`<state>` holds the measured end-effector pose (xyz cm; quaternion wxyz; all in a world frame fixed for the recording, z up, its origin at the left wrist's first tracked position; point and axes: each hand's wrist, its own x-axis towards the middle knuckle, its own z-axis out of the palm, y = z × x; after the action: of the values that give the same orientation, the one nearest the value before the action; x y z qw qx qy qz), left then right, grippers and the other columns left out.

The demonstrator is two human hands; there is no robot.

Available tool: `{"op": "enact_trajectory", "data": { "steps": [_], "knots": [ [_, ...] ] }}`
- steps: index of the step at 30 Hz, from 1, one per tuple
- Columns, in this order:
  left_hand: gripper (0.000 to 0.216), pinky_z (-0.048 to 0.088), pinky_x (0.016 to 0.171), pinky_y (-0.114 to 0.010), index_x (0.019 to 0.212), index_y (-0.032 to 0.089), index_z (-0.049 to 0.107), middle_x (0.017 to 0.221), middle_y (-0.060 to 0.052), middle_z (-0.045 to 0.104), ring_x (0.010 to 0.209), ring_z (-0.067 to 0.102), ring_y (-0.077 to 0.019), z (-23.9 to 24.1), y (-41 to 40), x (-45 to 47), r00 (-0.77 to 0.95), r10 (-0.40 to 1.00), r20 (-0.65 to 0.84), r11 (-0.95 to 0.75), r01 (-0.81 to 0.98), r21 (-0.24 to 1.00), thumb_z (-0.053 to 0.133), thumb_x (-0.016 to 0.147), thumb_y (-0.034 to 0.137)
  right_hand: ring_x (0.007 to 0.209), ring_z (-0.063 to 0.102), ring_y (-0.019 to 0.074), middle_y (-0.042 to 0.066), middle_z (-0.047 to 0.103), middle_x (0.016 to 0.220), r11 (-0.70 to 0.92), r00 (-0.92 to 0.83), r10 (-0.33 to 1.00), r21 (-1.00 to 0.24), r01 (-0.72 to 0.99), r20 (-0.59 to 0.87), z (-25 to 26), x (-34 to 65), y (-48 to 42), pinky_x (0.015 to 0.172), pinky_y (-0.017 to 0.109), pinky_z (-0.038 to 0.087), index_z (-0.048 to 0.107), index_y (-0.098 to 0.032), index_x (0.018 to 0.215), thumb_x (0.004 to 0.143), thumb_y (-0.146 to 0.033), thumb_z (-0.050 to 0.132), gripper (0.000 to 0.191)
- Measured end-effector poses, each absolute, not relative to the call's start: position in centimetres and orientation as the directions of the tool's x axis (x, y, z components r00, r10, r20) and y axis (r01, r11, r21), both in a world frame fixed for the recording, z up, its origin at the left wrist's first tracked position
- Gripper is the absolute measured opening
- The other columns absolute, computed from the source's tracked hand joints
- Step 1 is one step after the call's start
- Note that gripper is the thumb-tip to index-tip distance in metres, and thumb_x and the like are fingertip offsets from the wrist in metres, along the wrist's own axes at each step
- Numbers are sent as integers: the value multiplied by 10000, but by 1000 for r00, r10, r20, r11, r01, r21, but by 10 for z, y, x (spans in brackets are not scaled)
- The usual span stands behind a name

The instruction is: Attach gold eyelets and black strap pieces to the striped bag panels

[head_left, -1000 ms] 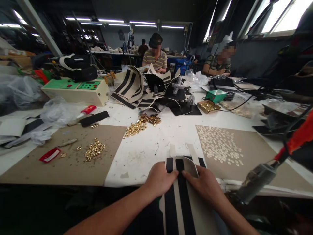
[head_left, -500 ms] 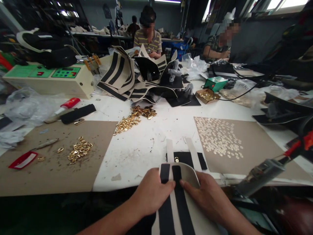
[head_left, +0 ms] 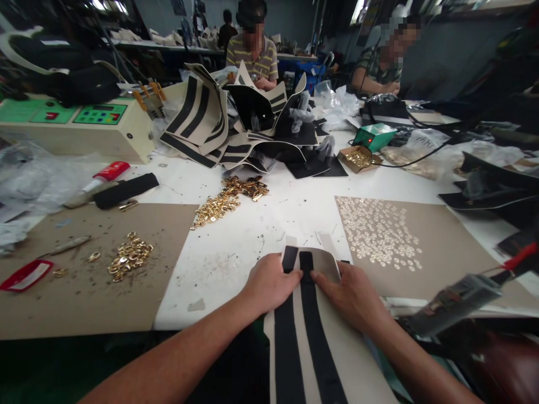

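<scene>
A beige bag panel (head_left: 300, 320) with two black stripes runs from the bottom of the view up over the table's front edge. My left hand (head_left: 272, 280) grips its left side, thumb on top beside a stripe, fingers hidden beneath. On the right side my right hand (head_left: 351, 289) grips the same panel, its thumb pressed near the other stripe. Between the two thumbs the panel's far end curls upward. Behind it the tips of two pale straps (head_left: 326, 242) show on the white table (head_left: 236, 264); the rest of them is covered.
Gold rings (head_left: 129, 257) lie on a brown sheet at left, near a red tray (head_left: 26, 275). Small washers (head_left: 377, 230) cover the right sheet. Gold hardware (head_left: 219, 205) and stacked striped panels (head_left: 202, 115) sit farther back. A grey tool (head_left: 457, 303) juts in at right. Co-workers sit opposite.
Both hands have moved forward and up with the panel, farther over the table. The panel now covers most of the straps and the black piece behind it. The view has shifted slightly.
</scene>
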<state>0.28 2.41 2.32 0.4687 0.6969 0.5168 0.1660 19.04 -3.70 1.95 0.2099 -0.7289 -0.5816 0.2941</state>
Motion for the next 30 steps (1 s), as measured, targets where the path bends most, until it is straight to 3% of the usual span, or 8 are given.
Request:
{"op": "enact_trajectory", "data": {
  "steps": [6,12,19,26,28,30],
  "knots": [
    [131,506,649,-311,767,208,726,769,-43,767,724,705,-248,12,25,3,390,890,-238,-45,593,804,652,820,303,907,743,326,122,797,921,-215,157,976,-537,816,-153,11,187,-35,747,343,493,767,-216,939,955,-464,566,320],
    [106,522,693,-322,842,221,743,840,-47,790,800,719,-268,13,25,4,382,897,-222,-61,604,795,664,823,289,895,742,338,110,791,913,-247,177,965,-438,864,-195,12,186,-31,728,354,461,754,-232,938,961,-478,565,311],
    [169,510,737,-352,993,240,707,973,-70,785,895,726,-297,14,24,6,357,906,-226,-99,699,708,642,848,295,946,734,360,123,791,961,-262,185,958,-410,874,-218,11,184,-29,758,374,463,750,-232,1045,953,-488,558,333],
    [169,520,759,-369,1021,240,683,983,-77,779,918,731,-304,12,23,6,363,907,-212,-118,705,700,649,864,296,953,733,368,131,791,972,-271,196,954,-376,886,-226,11,183,-28,768,376,463,740,-222,1063,951,-487,565,337],
    [256,539,789,-396,1113,229,665,1010,-88,776,928,733,-313,8,20,5,346,916,-204,-118,717,687,664,872,316,970,729,373,144,790,1001,-257,184,957,-358,898,-226,12,183,-27,780,380,462,732,-208,1119,950,-480,570,358],
    [466,553,877,-438,1311,225,581,1162,-108,747,1039,717,-326,4,16,4,311,944,-112,-160,725,670,694,866,301,989,726,369,153,789,1025,-250,176,957,-350,903,-230,12,183,-27,796,381,461,722,-198,1156,958,-475,564,375]
  ]
}}
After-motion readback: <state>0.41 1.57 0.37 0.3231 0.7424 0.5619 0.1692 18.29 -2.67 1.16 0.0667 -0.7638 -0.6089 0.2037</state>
